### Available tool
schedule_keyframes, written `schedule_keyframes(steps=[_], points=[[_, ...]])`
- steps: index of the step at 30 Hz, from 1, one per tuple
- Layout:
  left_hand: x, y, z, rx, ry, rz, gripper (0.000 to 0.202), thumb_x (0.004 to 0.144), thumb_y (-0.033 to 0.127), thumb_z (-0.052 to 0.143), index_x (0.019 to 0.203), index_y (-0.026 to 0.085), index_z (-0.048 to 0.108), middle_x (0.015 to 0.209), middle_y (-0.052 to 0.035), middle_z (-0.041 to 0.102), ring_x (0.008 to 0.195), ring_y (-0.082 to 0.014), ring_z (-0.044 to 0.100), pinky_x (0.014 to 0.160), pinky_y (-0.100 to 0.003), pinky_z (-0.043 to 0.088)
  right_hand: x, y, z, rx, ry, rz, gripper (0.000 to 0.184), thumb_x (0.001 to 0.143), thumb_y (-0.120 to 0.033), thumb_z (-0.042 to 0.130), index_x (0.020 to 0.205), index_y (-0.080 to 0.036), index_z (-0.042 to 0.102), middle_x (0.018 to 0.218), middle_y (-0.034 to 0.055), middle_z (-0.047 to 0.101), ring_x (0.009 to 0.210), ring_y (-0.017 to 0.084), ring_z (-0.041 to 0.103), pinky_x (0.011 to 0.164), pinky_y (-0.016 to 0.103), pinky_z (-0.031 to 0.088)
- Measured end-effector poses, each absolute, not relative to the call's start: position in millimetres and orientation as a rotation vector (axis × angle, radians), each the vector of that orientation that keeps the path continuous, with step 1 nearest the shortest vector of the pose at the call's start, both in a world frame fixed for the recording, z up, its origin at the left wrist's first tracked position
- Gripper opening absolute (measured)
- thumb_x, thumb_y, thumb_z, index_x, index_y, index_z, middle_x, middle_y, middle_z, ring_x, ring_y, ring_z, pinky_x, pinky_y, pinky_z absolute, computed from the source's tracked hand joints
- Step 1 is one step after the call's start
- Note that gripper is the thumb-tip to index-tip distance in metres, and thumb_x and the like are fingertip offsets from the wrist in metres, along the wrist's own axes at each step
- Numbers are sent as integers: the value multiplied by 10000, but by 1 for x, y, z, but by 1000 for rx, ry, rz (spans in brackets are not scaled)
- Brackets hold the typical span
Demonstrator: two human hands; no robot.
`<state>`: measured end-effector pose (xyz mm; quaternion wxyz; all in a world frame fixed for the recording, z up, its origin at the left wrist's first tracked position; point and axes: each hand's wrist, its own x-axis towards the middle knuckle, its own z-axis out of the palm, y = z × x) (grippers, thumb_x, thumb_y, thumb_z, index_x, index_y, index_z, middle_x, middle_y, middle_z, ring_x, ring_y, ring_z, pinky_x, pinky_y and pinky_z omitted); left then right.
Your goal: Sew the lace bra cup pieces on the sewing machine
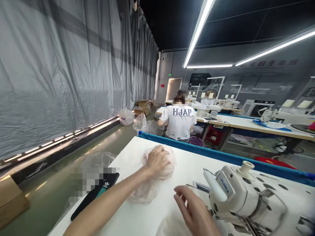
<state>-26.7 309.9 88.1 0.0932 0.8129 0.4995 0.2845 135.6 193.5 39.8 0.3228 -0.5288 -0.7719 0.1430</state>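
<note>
My left hand [157, 160] reaches across the white table with its fingers curled over a crumpled, whitish-pink bundle [169, 168], thin and sheer like fabric or plastic. Another part of similar see-through material [144, 193] lies under my left wrist; I cannot tell whether the two are joined. Near the sewing machine [238, 193], my right hand [195, 211] hovers with thumb and fingers apart, holding nothing visible. Below it, at the bottom edge, is a blurred pale sheer piece [172, 226].
A dark case or phone [98, 193] lies at the table's left edge. Blue cloth [209, 149] runs along the far edge. Beyond it sits a person in a white shirt [179, 123]. Clear plastic bags [126, 116] and cardboard boxes [144, 106] stand on the floor.
</note>
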Motion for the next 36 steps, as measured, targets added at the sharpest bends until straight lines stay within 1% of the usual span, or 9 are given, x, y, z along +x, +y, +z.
schedule_keyframes(steps=[4,9,16,20,24,27,32,34,36], points=[[-17,330,81,2489,1523,744,229,723,252,641,926,150,675,958,-112,585,901,-271,559,797,-383,416,128,212,45,-1427,-2072,509,290,921,-467,331,886,-234,499,756,19,592,645,175,559,584,275,406],[-14,326,76,2506,1573,698,208,804,181,474,811,146,679,914,-95,603,869,-246,576,770,-361,404,140,209,37,-1453,-1999,627,285,902,-454,345,799,-229,487,722,8,575,636,170,538,577,270,372],[-24,343,84,2386,1582,742,183,794,202,494,766,185,673,843,-58,660,824,-200,579,698,-282,393,131,223,41,-1371,-1954,723,240,873,-400,388,775,-220,513,684,4,582,632,165,526,548,258,366],[-31,352,87,2297,1575,813,208,790,205,477,705,159,661,689,-21,633,694,-157,540,622,-235,360,123,239,45,-1221,-1682,949,279,830,-454,495,737,-200,564,653,1,598,575,152,523,534,259,377],[-41,363,94,2255,1524,894,242,812,221,459,692,123,644,614,3,584,618,-121,498,561,-201,336,114,262,51,-1134,-1457,1053,368,782,-537,565,822,-172,596,703,15,609,517,130,494,486,258,374],[-50,369,110,2267,1505,976,255,831,201,430,720,107,639,632,-2,585,607,-112,497,549,-193,337,102,279,60,-1050,-1298,1109,464,753,-591,597,902,-152,613,809,53,629,608,149,541,526,268,431],[-71,334,165,2421,1513,1125,271,875,191,399,734,122,619,709,-30,600,676,-131,522,635,-224,380,70,300,97,-775,-1084,1368,574,739,-690,552,956,-162,610,1077,107,623,963,221,609,828,326,501],[-75,299,178,2547,1444,1105,259,889,203,405,753,152,619,781,-34,614,748,-144,541,700,-244,399,59,293,113,-635,-1018,1490,609,733,-747,485,917,-179,600,1072,98,627,1005,224,601,850,334,500],[-72,253,179,2833,1323,1006,274,893,202,387,761,173,624,794,-49,619,748,-168,550,679,-275,424,56,268,124,-537,-955,1561,568,717,-729,518,893,-195,595,1021,62,639,992,203,595,817,309,505]])
